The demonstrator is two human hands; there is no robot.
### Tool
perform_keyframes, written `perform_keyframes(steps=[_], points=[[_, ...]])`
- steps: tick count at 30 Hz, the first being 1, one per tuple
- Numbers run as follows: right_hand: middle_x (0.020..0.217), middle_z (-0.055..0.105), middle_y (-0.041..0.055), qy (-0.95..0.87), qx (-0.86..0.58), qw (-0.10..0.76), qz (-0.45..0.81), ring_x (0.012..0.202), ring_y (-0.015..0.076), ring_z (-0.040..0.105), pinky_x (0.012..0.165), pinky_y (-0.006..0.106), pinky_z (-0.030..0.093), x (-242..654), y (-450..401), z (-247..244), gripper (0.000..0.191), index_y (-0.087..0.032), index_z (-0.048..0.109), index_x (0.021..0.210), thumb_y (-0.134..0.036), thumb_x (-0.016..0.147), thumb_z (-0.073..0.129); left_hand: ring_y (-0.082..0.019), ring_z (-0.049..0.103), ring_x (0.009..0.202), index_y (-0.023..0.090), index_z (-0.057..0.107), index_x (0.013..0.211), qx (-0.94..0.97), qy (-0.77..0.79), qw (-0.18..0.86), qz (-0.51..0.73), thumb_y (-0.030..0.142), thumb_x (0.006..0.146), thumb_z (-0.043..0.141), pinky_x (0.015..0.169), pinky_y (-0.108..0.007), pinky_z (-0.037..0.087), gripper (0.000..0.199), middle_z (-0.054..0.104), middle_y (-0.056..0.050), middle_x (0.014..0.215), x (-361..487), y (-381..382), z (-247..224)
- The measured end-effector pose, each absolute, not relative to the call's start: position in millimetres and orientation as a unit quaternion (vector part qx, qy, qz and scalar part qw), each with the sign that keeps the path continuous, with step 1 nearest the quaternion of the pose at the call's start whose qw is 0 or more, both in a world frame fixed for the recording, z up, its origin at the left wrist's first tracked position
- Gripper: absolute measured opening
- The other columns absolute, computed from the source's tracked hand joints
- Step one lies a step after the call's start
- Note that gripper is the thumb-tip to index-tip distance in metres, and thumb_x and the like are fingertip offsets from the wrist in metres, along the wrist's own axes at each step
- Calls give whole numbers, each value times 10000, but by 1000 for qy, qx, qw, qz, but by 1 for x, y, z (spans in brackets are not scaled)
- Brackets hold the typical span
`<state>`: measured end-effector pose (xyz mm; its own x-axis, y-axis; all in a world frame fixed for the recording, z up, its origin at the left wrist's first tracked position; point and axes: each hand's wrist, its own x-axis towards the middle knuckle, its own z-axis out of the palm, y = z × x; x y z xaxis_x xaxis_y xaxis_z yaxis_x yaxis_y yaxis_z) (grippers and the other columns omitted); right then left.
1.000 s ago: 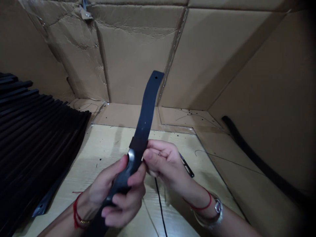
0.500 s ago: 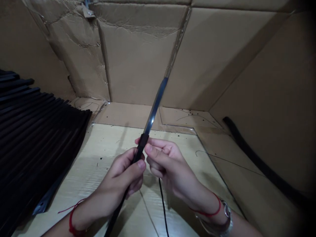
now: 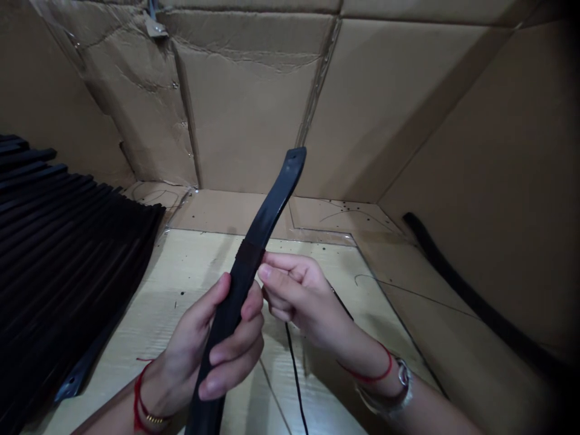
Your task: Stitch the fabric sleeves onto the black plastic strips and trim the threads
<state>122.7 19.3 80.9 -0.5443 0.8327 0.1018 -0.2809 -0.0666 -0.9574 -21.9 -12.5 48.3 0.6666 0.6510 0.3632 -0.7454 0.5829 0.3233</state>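
Above the pale wood-grain surface, my left hand is clamped around a long flat flexible black strap, gripping low so its upper end stands free; my right hand, fingers slightly curled, sits just beside the strap's dark band.

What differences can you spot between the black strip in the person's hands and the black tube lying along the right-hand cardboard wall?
The black strip is flat and broad, while the black tube looks rounded and narrower. The strip is held up in the left hand, while the tube lies low against the cardboard wall. The strip's surface has a slight sheen, while the tube looks dull. Both are long, black and gently curved.
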Motion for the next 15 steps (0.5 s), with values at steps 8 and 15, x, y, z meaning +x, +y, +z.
perform_keyframes(steps=[8, 15], points=[[492, 373, -97, -539, -240, 405, 698, 390, 28, 152, 359, 184, 102, 122, 22, 74, 324, -125, 683, 1079, -357, 854, 668, -16, 191, 278, 138, 605, 825, 221, -74, 895, 380, 453, 987, 176, 271, -100, 201, 556, 276, 78, 467, -24, -12, 38], [561, 513, -32, -538, -287, 450, 652, 429, 41, 323, 375, 192, 178, 122, 23, 74, 281, -117, 703, 899, -373, 787, 730, -60, 438, 345, 161, 563, 903, 373, 148, 825, 397, 616, 880, 428, 318, -124, 367, 475, 466, 51, 492, -24, -8, 37]])
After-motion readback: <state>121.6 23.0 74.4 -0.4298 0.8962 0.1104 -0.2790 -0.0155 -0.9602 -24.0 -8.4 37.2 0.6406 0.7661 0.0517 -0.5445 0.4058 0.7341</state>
